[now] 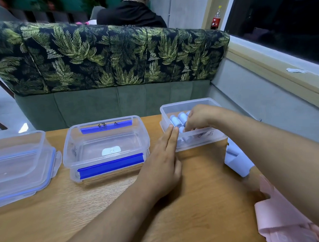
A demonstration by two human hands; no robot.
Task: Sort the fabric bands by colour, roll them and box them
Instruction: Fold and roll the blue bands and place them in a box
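A clear plastic box [195, 102] stands open at the table's far right and holds several rolled light-blue bands [176, 120]. My right hand [196, 117] reaches down into this box, its fingers curled among the rolls; what they hold is hidden. With straight fingers, my left hand [164, 157] presses flat against the box's near left wall. Loose light-blue bands [237, 160] lie right of the box, partly under my right forearm. Pink bands [285, 221] are heaped at the table's near right corner.
A second clear box [107, 149] with blue clips stands at the table's centre with a lid on top. A third lidded container [19, 166] sits at the left edge. Behind the wooden table [188, 212] is a leaf-print bench, with a person seated beyond it.
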